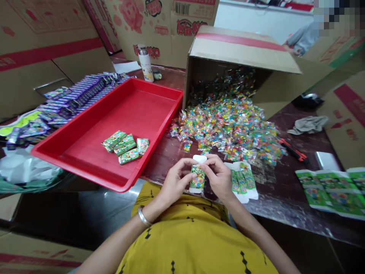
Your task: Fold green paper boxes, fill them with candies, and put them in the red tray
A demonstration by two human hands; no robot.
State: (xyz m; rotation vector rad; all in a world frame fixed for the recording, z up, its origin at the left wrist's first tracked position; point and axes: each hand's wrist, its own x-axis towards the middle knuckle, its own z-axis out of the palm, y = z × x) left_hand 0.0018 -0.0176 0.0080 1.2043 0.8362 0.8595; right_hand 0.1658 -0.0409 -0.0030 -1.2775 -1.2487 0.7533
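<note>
Dark glossy table (273, 201), printed cardboard cartons (42, 45) stacked behind, white wall (256, 19) at the back, even light

Setting: small packing workroom. Evidence: printed shipping cartons (57, 49) stacked far and left; one tipped carton (242, 49) spilling wrapped sweets (228, 121) over the dark table (285, 205); red tray (137, 102) at left with filled green boxes (125, 144); purple boxes (82, 93) in rows far left; flat box blanks (327, 190) near right.

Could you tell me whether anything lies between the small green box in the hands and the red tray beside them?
Nothing visible does. The left hand and right hand both grip the small green box; the red tray lies just to its left, and the candy pile sits farther back.
</note>
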